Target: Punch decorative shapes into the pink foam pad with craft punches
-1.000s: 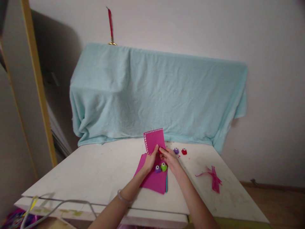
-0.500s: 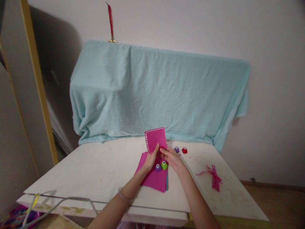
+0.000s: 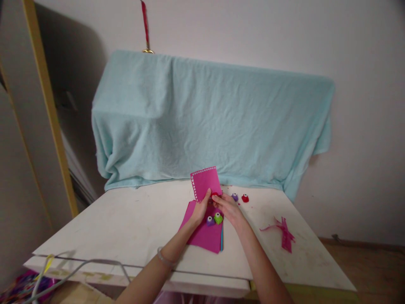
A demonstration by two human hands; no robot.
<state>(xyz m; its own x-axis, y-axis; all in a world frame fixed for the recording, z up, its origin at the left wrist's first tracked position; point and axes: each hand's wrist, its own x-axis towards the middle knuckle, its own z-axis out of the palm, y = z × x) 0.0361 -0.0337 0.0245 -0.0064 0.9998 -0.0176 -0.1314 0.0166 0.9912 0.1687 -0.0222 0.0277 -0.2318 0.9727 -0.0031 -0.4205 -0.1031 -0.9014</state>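
A magenta sheet of paper point(image 3: 204, 181), with small punched holes along its top and left edges, is gripped by my left hand point(image 3: 201, 207). My right hand point(image 3: 228, 207) is closed around a small red craft punch point(image 3: 215, 196) at the paper's lower right edge; the fingers partly cover it. Below my hands lies a stack of magenta paper point(image 3: 204, 240) with a blue sheet showing along its right side. On that stack sit a purple craft punch point(image 3: 210, 221) and a green craft punch point(image 3: 218, 218).
Beyond my right hand stand another purple punch point(image 3: 234, 197) and another red punch point(image 3: 245, 198), with tiny paper bits nearby. Magenta paper scraps point(image 3: 286, 236) lie on the white table point(image 3: 133, 223) at right. A light blue cloth point(image 3: 215, 122) hangs behind; a grey cable point(image 3: 91, 262) crosses the front left edge.
The view has shifted very slightly. Both hands keep their hold on the paper and the red craft punch, with hardly any movement.
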